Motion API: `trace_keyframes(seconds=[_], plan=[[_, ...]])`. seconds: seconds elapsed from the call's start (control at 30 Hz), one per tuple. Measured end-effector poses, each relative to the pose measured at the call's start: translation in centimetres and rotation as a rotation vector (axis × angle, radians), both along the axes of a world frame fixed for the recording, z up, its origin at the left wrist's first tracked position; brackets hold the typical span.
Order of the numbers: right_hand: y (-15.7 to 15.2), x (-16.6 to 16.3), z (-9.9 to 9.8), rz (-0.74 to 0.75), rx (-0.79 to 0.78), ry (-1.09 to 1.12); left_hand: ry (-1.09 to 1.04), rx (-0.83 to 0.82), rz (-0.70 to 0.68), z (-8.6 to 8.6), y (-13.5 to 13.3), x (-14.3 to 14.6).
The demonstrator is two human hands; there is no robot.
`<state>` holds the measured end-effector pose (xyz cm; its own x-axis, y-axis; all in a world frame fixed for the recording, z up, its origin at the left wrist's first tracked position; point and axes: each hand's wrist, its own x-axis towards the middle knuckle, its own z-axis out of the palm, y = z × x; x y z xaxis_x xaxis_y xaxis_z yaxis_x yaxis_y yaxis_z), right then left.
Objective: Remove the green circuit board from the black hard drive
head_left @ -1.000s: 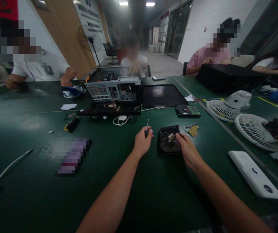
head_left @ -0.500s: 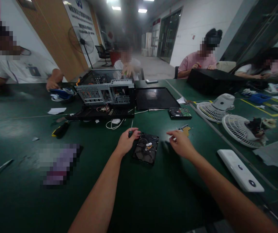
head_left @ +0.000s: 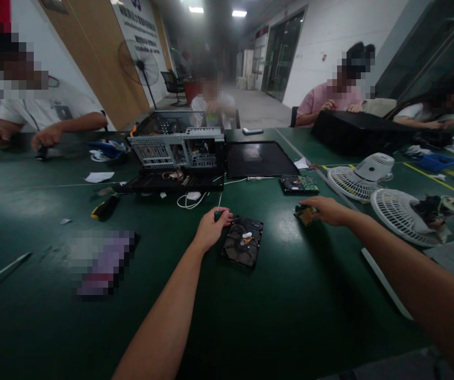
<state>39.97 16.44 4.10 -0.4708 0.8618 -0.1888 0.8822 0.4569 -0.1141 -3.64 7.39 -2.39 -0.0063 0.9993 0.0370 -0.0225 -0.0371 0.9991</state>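
My left hand [head_left: 211, 229] is closed around a small screwdriver [head_left: 217, 215] with a dark green handle, its thin shaft pointing up and away from me. Its fingertips are beside the top left corner of a black hard drive [head_left: 243, 241], which lies flat on the table with a small white piece on it. To the right, my right hand [head_left: 328, 210] pinches a small circuit board [head_left: 306, 214], dark and gold-coloured, which looks tilted at the table surface. Behind that hand lies a second hard drive [head_left: 299, 184] with a green board showing.
An opened computer case [head_left: 175, 150] stands ahead, with a black side panel [head_left: 256, 158] beside it. White fan parts [head_left: 403, 216] lie on the right. A yellow-black screwdriver [head_left: 105, 207] and a blurred purple object [head_left: 106, 264] are on the left. Several people sit around the table.
My right hand has moved right and taken hold of the small circuit board, which has tilted. My left hand keeps the screwdriver by the hard drive. The view has shifted slightly.
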Motion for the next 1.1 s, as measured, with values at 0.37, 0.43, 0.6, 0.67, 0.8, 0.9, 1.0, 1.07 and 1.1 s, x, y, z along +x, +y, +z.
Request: trace_keyframes(seconds=[0.37, 0.43, 0.6, 0.67, 0.8, 0.9, 1.0, 1.07, 1.1], plan=[[-1.3, 1.0, 2.6, -0.086, 0.059, 0.247, 0.023, 0.001, -0.002, 0.0, 0.0, -0.1], [-1.0, 1.3, 3.0, -0.135, 0.100, 0.288, 0.027, 0.000, 0.003, -0.1, 0.0, -0.1], [1.3, -0.7, 2.1, -0.353, 0.301, 0.288, 0.039, 0.001, 0.018, -0.2, 0.2, 0.0], [2.3, -2.2, 1.2, -0.340, 0.338, 0.225, 0.033, 0.009, 0.011, -0.3, 0.2, 0.0], [3.5, -4.7, -0.5, -0.298, 0.385, 0.093, 0.025, 0.026, 0.009, -0.6, 0.4, -0.1], [3.7, -5.6, -1.3, -0.299, 0.397, 0.075, 0.027, 0.028, 0.010, -0.7, 0.5, -0.1], [3.8, -5.8, -1.7, -0.291, 0.396, 0.063, 0.032, 0.025, 0.014, -0.7, 0.5, 0.0], [3.9, -5.9, -2.0, -0.274, 0.385, 0.063, 0.037, 0.024, 0.015, -0.7, 0.5, 0.0], [4.0, -5.9, -2.2, -0.261, 0.376, 0.066, 0.038, 0.024, 0.017, -0.7, 0.5, 0.0]])
